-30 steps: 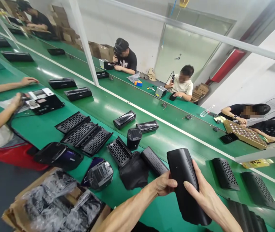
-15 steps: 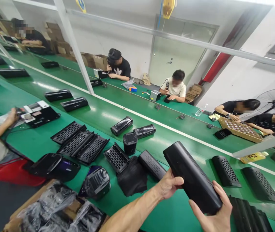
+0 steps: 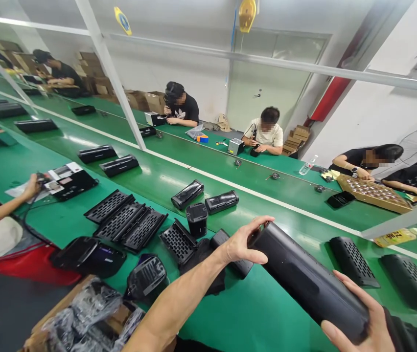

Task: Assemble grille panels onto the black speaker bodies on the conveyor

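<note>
A long, smooth black plastic housing (image 3: 311,278) with rounded sides is held slantwise above the green bench. My left hand (image 3: 247,244) grips its upper left end, thumb on the near side and fingers over the far edge. Around its lower right end my right hand (image 3: 368,313) is wrapped, thumb underneath. Below my left forearm lie a black cloth (image 3: 208,286) and a perforated black shell (image 3: 177,242). Another black perforated piece (image 3: 240,264) lies partly hidden behind my left wrist. Right of the housing are two slotted black covers, the nearer-left one (image 3: 353,261) and the far-right one (image 3: 410,281).
A carton (image 3: 39,337) of plastic-wrapped parts stands at lower left. Perforated panels (image 3: 120,222) and black housings (image 3: 223,201) lie on the bench and the green belt (image 3: 164,168). At left, a co-worker's hand (image 3: 32,188) is beside a black-and-white device (image 3: 71,181). A metal post (image 3: 111,78) rises beyond.
My left hand has moved up to the housing's upper end, its fingers now over the edge. The housing and my right hand have shifted right and slightly down in view.
</note>
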A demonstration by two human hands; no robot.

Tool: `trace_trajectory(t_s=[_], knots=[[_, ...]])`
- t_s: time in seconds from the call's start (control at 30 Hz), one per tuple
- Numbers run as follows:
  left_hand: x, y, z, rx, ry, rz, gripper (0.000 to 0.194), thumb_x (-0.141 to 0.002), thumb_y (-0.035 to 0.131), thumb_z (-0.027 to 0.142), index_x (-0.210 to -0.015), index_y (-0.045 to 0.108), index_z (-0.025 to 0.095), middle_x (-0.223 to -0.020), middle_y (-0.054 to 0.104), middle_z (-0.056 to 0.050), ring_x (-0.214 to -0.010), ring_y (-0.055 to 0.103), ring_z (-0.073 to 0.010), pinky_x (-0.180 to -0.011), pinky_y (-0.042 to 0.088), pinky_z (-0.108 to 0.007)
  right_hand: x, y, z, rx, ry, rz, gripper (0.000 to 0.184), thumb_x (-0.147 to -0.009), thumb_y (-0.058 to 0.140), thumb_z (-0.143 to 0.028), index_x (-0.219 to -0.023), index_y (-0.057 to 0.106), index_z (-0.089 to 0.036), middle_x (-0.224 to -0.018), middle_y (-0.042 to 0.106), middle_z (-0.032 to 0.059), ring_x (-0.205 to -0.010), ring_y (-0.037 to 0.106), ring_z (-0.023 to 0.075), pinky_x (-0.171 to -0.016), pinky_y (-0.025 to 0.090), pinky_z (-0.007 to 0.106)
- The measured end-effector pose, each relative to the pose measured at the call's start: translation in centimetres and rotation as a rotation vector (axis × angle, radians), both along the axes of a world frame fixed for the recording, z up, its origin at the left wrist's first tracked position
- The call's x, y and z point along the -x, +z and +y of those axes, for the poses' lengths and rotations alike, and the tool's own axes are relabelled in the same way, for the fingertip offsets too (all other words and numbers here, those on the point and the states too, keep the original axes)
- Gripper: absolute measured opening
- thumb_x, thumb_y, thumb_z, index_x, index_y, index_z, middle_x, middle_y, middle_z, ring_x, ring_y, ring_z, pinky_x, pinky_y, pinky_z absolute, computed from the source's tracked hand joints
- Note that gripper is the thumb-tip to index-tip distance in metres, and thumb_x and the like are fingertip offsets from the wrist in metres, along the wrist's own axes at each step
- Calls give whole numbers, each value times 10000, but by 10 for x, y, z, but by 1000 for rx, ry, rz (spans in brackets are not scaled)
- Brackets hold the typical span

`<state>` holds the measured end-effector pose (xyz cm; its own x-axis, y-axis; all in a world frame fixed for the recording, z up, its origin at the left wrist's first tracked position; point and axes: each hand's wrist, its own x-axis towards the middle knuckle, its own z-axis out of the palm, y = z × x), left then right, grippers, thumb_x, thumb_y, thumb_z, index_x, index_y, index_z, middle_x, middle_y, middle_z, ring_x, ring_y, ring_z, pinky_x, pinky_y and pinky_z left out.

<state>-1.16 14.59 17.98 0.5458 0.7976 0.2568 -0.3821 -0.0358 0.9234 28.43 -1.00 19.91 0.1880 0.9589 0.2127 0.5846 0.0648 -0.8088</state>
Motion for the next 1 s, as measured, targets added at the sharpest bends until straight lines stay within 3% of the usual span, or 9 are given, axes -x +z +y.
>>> trace_trajectory(t_s=[0.13,0.3,0.4,0.5,0.6,0.63,0.73,0.9,1.0], knots=[[-15,-33,-4,135,104,-154,980,-617,943,347,-1514,570,218,-1299,688,-101,-1173,637,-346,-1038,488,-423,-11,4,15,125,6,66,835,-800,793,-676,-1513,489,-364,-1599,520,119,-1388,551,473,-1051,507,555],[-61,-90,-47,602,186,-513,750,-761,806,477,-1444,635,218,-1284,743,-103,-1231,663,-337,-1090,487,-448,-1,-42,20,-74,38,376,1218,-787,636,-889,-1711,1,-414,-1763,282,122,-1525,419,477,-1055,533,593],[-80,-120,-80,860,-70,-424,696,-848,665,676,-1328,720,176,-1308,742,-175,-1240,665,-392,-1023,541,-524,17,-73,19,-3,5,233,1236,-740,755,-814,-1713,179,-314,-1621,507,177,-1405,541,506,-1041,543,624],[-68,-124,-87,712,-77,-184,842,-806,781,643,-1532,559,279,-1574,556,-194,-1352,592,-418,-977,568,-540,19,-75,20,105,31,88,1096,-774,816,-545,-1686,260,-304,-1460,644,152,-1266,649,446,-1004,574,589],[-42,-102,-69,328,76,33,1283,-620,964,595,-1682,282,361,-1767,228,-159,-1545,361,-437,-1114,490,-529,10,-63,22,141,167,-204,1114,-714,800,-307,-1690,265,-353,-1503,579,127,-1303,610,416,-1030,542,560],[-35,-94,-62,201,51,152,1363,-551,1008,557,-1686,286,337,-1753,249,-164,-1555,336,-443,-1176,434,-537,8,-61,22,162,227,-316,1122,-686,795,-264,-1685,292,-366,-1489,581,126,-1285,609,417,-1027,530,569],[-28,-82,-54,-59,24,392,1161,-584,980,527,-1600,473,288,-1632,431,-148,-1478,430,-413,-1249,341,-548,5,-68,18,241,358,-469,1149,-665,817,-240,-1684,307,-392,-1449,611,125,-1231,617,414,-1025,506,599],[-13,-108,-83,52,122,365,1012,-636,900,618,-1502,531,248,-1505,510,-133,-1345,517,-394,-1171,405,-509,-18,-109,-22,350,226,-148,1127,-760,870,-502,-1699,260,-377,-1695,391,118,-1539,374,438,-1217,375,613],[0,-123,-100,204,112,342,1011,-628,895,603,-1492,510,247,-1401,561,-113,-1207,570,-351,-1052,471,-451,-27,-134,-51,447,152,284,1070,-829,752,-694,-1694,234,-337,-1725,355,142,-1529,424,420,-1189,438,566]])
